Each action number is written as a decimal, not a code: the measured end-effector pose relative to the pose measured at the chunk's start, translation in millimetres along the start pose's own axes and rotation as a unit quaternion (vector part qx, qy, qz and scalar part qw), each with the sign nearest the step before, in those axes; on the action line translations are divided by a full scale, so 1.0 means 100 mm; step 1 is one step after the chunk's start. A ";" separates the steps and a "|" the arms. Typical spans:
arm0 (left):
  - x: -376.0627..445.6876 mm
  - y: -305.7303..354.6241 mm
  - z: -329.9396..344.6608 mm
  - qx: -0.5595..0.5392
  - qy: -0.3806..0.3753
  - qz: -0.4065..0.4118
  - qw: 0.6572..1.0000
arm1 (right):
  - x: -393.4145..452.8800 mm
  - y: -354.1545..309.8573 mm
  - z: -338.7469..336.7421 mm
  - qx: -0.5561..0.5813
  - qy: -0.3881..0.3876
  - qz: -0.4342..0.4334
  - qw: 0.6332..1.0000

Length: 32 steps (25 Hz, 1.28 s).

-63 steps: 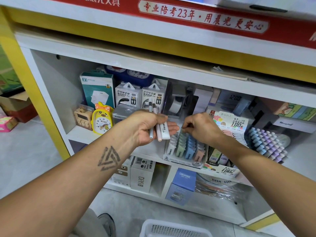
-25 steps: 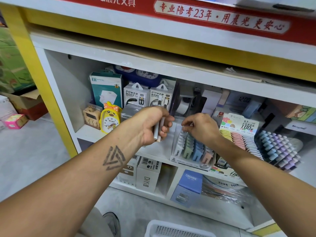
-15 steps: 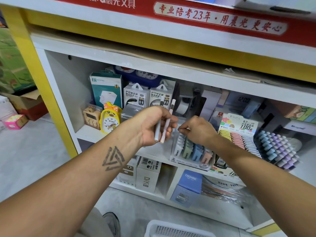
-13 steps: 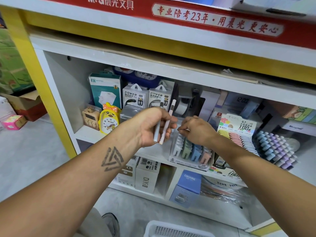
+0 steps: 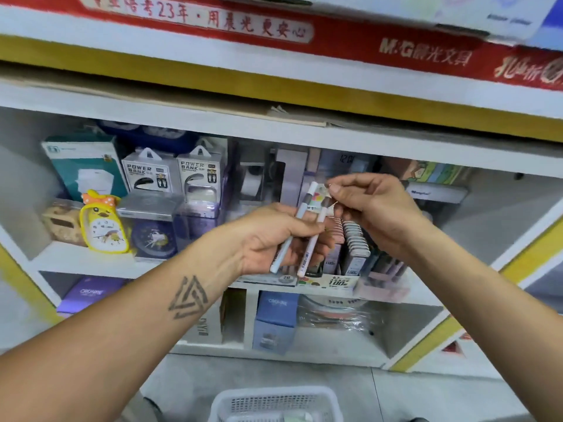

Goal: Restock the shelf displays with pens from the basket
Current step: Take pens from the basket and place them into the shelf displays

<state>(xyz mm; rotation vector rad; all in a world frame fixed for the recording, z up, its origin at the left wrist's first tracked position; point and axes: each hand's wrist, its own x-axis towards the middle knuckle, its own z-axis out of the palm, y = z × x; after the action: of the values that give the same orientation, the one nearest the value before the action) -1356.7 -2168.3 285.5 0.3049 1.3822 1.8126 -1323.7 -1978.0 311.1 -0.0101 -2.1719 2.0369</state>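
My left hand (image 5: 268, 239) grips two slim pens upright in front of the middle shelf: a pale blue pen (image 5: 282, 252) and a pink-white pen (image 5: 307, 254), each with a dark band near the top. My right hand (image 5: 377, 208) is just right of them, and its thumb and forefinger pinch the top end of the pink-white pen. Behind both hands stand the pen display boxes (image 5: 353, 248) with rows of pastel pens, partly hidden. The white mesh basket (image 5: 274, 400) is on the floor below; what it holds is unclear.
Power bank boxes (image 5: 149, 175), a yellow duck clock (image 5: 102, 223) and a teal box (image 5: 82, 166) fill the shelf's left side. Boxes and wrapped goods (image 5: 332, 318) sit on the lower shelf. A red banner (image 5: 335, 35) runs overhead above a yellow strip.
My right hand left the display box and rose to pinch the pink-white pen's top. My left hand went from three pens to two. The view shifted right and downward.
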 end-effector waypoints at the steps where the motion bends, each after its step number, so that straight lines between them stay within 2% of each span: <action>1: 0.09 -0.03 0.10 0.007 -0.005 -0.002 1.000 | -0.04 -0.01 -0.16 -0.004 0.019 -0.007 1.000; 6: 0.47 -0.14 0.54 0.105 0.065 0.018 0.992 | -0.28 -0.04 -0.94 -0.066 0.143 -0.058 0.986; 8: 0.55 -0.17 0.66 0.130 0.070 0.029 0.989 | -0.38 -0.02 -1.13 -0.113 0.156 -0.086 0.978; 13: 0.71 -0.19 0.90 0.166 0.082 0.016 0.983 | -0.56 0.04 -1.40 -0.253 0.144 -0.151 0.945; 17: 0.76 -0.24 0.92 0.137 0.073 0.003 0.988 | -0.64 0.21 -1.41 -0.427 0.057 -0.147 0.891; 20: 0.75 -0.30 0.90 0.118 0.064 0.009 0.991 | -0.69 0.30 -1.36 -0.473 0.029 -0.155 0.867; 27: 0.71 -0.32 0.88 0.075 0.056 0.027 0.995 | -0.79 0.28 -1.31 -0.430 -0.011 -0.142 0.892; 32: 0.67 -0.32 0.86 0.055 0.038 0.040 0.997 | -0.81 0.25 -1.33 -0.408 0.001 -0.127 0.904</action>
<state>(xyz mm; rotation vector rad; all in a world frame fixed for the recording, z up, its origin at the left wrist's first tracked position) -1331.0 -2058.9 270.2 0.3573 1.5466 1.8325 -1230.5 -1854.2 284.4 0.1583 -2.6728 0.8851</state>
